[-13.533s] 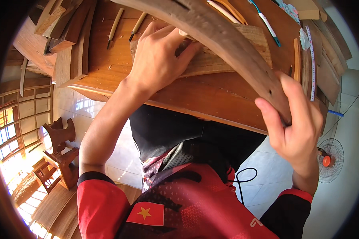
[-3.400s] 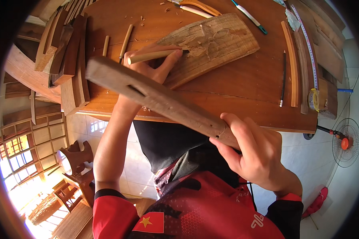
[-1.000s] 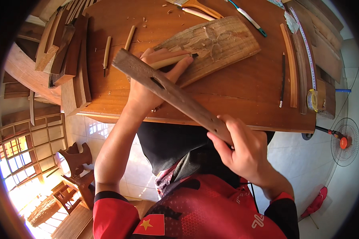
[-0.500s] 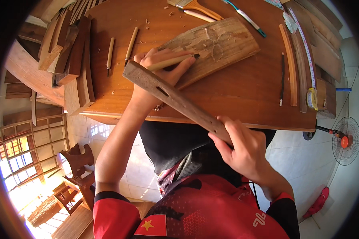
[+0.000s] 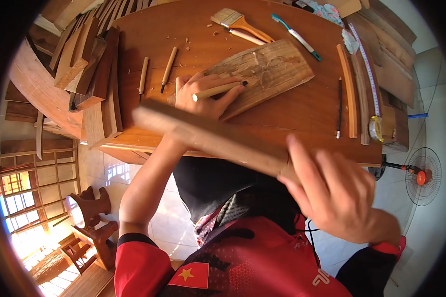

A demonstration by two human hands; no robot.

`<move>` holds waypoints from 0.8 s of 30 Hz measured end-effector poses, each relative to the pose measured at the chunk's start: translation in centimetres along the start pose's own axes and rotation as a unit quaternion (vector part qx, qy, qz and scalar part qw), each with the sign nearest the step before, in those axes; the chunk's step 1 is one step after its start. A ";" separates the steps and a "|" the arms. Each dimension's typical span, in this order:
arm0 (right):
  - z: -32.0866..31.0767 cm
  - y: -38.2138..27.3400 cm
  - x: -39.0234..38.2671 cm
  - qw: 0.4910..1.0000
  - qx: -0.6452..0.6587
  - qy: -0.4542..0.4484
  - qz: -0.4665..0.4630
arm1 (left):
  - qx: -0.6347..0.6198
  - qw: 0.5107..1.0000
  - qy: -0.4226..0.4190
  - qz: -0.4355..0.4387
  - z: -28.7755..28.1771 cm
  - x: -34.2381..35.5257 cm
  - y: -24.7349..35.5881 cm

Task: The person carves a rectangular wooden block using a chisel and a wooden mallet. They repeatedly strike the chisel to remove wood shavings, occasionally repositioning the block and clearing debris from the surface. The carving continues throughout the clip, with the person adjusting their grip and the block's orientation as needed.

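Observation:
On the table lies a wooden board (image 5: 282,74) with a flower carved in low relief. My left hand (image 5: 200,94) rests on its near left end, closed around a wood-handled carving chisel (image 5: 215,91). The chisel lies low and slanted, its dark tip against the wood near the petals. In my right hand (image 5: 332,190) is one end of a long wooden bar (image 5: 208,141), smeared by motion. The bar slants up to the left across my left wrist, its far end raised away from the chisel's butt.
Two more chisels, one a slim chisel (image 5: 143,76), lie left of the board. Beyond it are a paintbrush (image 5: 238,22) and a toothbrush (image 5: 297,37). A pencil (image 5: 339,109), wood strips and a tape measure (image 5: 375,128) lie right. Stacked planks (image 5: 91,69) stand left; a fan (image 5: 422,176) is right.
My right hand has swung right and slightly down with the bar, whose far end now sits lower, off the chisel's handle. The left hand keeps its hold. The whole view has shifted slightly.

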State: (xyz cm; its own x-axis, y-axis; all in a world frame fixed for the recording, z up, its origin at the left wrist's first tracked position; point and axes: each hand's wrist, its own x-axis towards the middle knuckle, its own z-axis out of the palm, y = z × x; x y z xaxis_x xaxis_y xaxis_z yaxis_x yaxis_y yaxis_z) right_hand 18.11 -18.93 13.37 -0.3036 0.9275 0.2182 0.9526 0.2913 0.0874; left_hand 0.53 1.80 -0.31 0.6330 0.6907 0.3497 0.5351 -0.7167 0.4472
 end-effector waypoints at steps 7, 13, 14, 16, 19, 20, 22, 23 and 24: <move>-4.8 0.5 3.6 0.963 -0.235 -0.056 -0.119 | 0.005 0.998 0.052 0.037 1.6 -0.6 -1.5; -5.9 -0.3 4.8 0.946 -0.276 -0.045 -0.166 | 0.018 0.992 0.107 0.070 1.3 -1.0 -1.5; -5.9 -0.2 4.9 0.945 -0.276 -0.047 -0.167 | -0.013 0.998 0.058 -0.026 1.1 -0.5 -0.4; -5.6 -0.4 4.5 0.945 -0.274 -0.061 -0.167 | -0.025 0.997 0.059 -0.041 0.9 -0.1 0.3; -6.0 -0.7 4.6 0.957 -0.238 -0.108 -0.125 | -0.011 0.998 0.054 -0.008 0.8 -0.3 0.2; -5.8 -0.7 4.6 0.965 -0.218 -0.067 -0.128 | -0.008 0.998 0.053 -0.025 0.6 -0.6 0.2; -6.1 -0.2 4.0 0.977 -0.170 -0.021 -0.123 | -0.031 0.997 0.049 -0.052 0.9 -0.4 0.3; -6.4 0.0 3.7 0.984 -0.135 -0.011 -0.117 | -0.033 0.997 0.041 -0.062 0.9 -0.4 0.3; -6.8 0.5 3.4 0.988 -0.117 -0.007 -0.097 | -0.042 0.996 0.036 -0.067 0.8 -0.4 0.1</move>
State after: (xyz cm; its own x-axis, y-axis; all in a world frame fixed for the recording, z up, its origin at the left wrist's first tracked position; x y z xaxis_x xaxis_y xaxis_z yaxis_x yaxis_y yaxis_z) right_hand 17.46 -17.21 20.72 -0.4791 0.8626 0.1621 0.8455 0.4041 0.3490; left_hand 0.86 1.37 -1.06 0.5159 0.7870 0.3385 0.5612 -0.6090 0.5605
